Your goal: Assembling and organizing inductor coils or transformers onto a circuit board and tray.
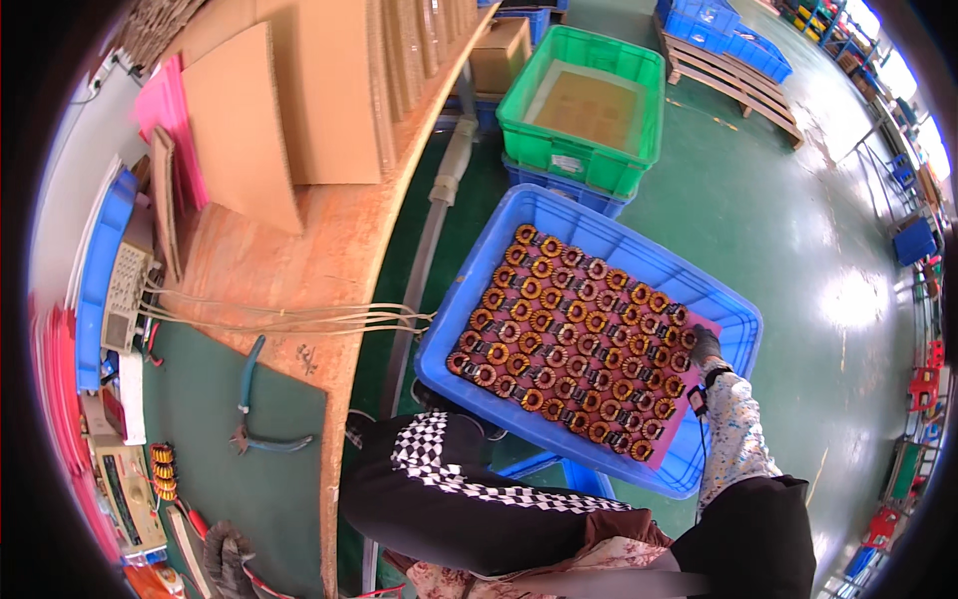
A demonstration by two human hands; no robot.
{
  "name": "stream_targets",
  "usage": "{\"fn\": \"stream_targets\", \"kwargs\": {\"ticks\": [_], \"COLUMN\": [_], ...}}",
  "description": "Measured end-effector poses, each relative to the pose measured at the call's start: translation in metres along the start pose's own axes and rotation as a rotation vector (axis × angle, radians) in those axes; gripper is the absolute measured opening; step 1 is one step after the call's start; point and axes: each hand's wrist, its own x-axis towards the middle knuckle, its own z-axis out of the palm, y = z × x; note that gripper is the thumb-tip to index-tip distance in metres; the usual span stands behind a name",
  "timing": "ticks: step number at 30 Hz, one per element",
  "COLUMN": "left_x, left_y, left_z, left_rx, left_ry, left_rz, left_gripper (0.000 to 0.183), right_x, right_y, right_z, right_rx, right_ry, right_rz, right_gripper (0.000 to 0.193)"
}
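My right hand (707, 345), in a dark glove, is at the right edge of a pink sheet (675, 420) inside a blue plastic bin (589, 224). Its fingers look curled together beside the outermost coils; whatever they may hold is hidden. Rows of copper-wound ring coils (569, 334) with dark parts between them cover the sheet. A dark band circles my right wrist, and a thin cord hangs from a small black piece beside it. My left hand is out of view.
Left of the bin is a wooden bench (289, 270) with cardboard sheets (334, 90), pale cables (299, 317) and blue-handled pliers (245, 424). A green crate (521, 130) stands beyond the bin. A wooden pallet (743, 88) with blue crates lies farther off. My legs are close to the bin.
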Motion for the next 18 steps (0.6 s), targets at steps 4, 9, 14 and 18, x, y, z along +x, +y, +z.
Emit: {"fn": "stream_targets", "kwargs": {"ticks": [4,9,14,18], "left_x": [0.026,0.044,0.065,0.064], "left_y": [-0.081,-0.053,-0.092,-0.110], "left_z": [-0.037,-0.031,-0.068,-0.101], "left_rx": [-0.082,-0.017,0.237,0.335], "left_ry": [0.077,0.182,0.370,0.364], "left_rz": [0.104,0.152,0.106,-0.019], "left_gripper": [0.036,0.045,0.052,0.052], "right_x": [0.018,-0.026,-0.094,-0.069], "right_y": [0.036,-0.021,-0.092,-0.068], "right_z": [0.024,0.025,-0.010,0.017], "right_rx": [0.343,0.543,0.687,0.775], "right_ry": [0.018,-0.065,-0.054,-0.015], "right_rz": [0.002,-0.185,-0.177,-0.069], "right_gripper": [0.028,0.030,0.034,0.038]}}
